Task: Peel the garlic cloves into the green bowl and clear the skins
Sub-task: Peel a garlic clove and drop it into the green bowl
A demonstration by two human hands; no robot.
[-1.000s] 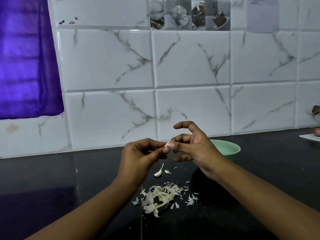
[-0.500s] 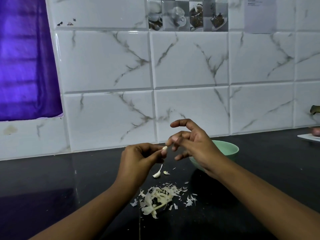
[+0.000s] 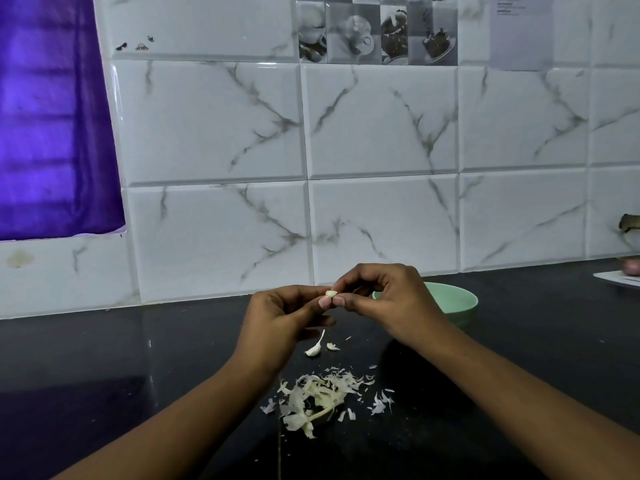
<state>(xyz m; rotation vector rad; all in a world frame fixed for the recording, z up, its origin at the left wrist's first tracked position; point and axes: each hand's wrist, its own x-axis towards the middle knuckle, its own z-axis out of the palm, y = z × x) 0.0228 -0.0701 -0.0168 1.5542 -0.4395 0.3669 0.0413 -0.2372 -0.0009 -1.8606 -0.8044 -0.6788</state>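
Note:
A small pale garlic clove is pinched between the fingertips of my left hand and my right hand, held above the black counter. The green bowl stands just behind my right hand, partly hidden by it; its contents are not visible. Below my hands lies another garlic clove with a thin tail, next to a small scrap of skin. Nearer to me is a loose pile of garlic skins.
The black counter runs back to a white marble-tiled wall. A purple curtain hangs at the left. At the far right edge sit a white board and a reddish object.
My right hand, which had pulled slightly away with its fingers spread, has come back and closed on the clove held by my left hand. The view tilted slightly.

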